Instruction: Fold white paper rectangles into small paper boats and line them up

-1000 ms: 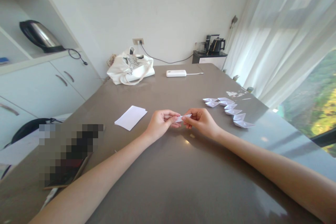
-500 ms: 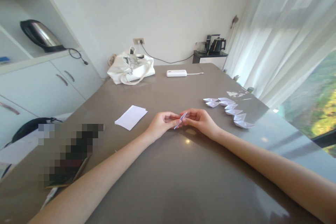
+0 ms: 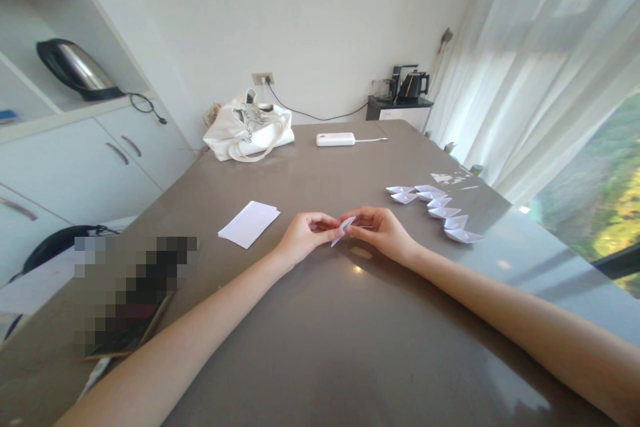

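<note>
A small folded piece of white paper (image 3: 344,231) is pinched between both hands above the table, its long side slanting up to the right. My left hand (image 3: 311,235) grips its left side with thumb and fingers closed. On the other side my right hand (image 3: 376,229) pinches it too, the fingers partly behind the paper. To the right, several folded paper boats (image 3: 444,213) sit on the table in a staggered row. A stack of white paper sheets (image 3: 249,224) lies left of my left hand.
The brown table (image 3: 320,347) carries a white bag (image 3: 250,127) and a white power bank (image 3: 335,139) with a short cable at the back. Paper scraps (image 3: 447,178) lie near the right edge. A pixelated dark object (image 3: 145,307) is at the left, beside my forearm.
The folded paper has turned from nearly level to a steep slant between my fingers, and it looks slightly wider now than half a second ago. Both hands stay in nearly the same place.
</note>
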Available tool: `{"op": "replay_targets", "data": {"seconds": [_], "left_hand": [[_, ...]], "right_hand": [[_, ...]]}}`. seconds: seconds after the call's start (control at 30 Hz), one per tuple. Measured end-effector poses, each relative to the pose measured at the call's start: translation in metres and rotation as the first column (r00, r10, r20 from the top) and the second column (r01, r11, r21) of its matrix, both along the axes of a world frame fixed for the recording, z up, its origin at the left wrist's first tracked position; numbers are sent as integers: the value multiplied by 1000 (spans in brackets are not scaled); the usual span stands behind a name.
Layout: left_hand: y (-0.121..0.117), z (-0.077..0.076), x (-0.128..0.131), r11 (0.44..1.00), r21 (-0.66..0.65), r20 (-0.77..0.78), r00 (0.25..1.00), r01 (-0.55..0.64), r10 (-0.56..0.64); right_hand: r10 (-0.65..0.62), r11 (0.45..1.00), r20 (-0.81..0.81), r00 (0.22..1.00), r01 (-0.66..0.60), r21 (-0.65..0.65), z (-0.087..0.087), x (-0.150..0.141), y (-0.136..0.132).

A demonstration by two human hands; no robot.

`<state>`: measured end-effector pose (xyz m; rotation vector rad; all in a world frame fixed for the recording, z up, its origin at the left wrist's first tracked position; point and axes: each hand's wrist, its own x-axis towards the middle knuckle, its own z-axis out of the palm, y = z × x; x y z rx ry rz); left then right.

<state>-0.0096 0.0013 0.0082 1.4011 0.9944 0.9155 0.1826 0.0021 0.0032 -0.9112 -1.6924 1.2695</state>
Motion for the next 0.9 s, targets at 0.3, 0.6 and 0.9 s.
{"op": "replay_targets", "data": {"seconds": [0.3,0.6,0.9], "left_hand": [[0,1,1,998,-54,-22,999,22,-24],[-1,8,-2,982,-121,-4,989,146,-147],[1,3,-1,987,-120,67,993,103,-95]], "right_hand": [[25,999,-56,998,-26,-20,-4,-1,0],[63,998,-59,996,-63,9,-1,-3,-5],[-42,988,-90,995,55,145,2,-3,-9]]}}
